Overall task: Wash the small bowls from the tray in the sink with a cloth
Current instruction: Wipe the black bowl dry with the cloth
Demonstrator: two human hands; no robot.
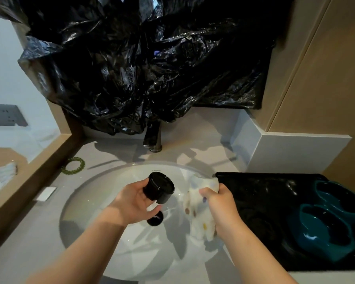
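Grey countertop (19, 253) surrounded a white oval sink (103, 232), and both hands were positioned over the basin.

1. The left hand (131, 200) gripped a small black bowl (159, 187). Its fingers and thumb were curled round the side wall. The bowl was held tilted above the basin, with one flat round end facing the camera.
2. The right hand (220, 208) clutched a white cloth (197, 216) printed with coloured dots. The fingers were closed round the bunched fabric, and the rest hung down into the right side of the basin, just beside the bowl.
3. A black round part (155, 219) sat at the bottom of the sink, directly under the left hand and partly hidden by it.
4. A black tray (264, 191) lay on the counter touching the right rim of the sink. Two teal bowls (328, 230) stood at its far right end, one behind the other. Other dark shapes on the tray could not be made out.
5. A chrome faucet (153, 140) stood behind the basin at centre.
6. A green beaded ring (73, 166) and a small white rectangular item (46, 193) lay on the counter left of the sink.
7. Crumpled black plastic sheeting (141, 58) covered the wall above the faucet.
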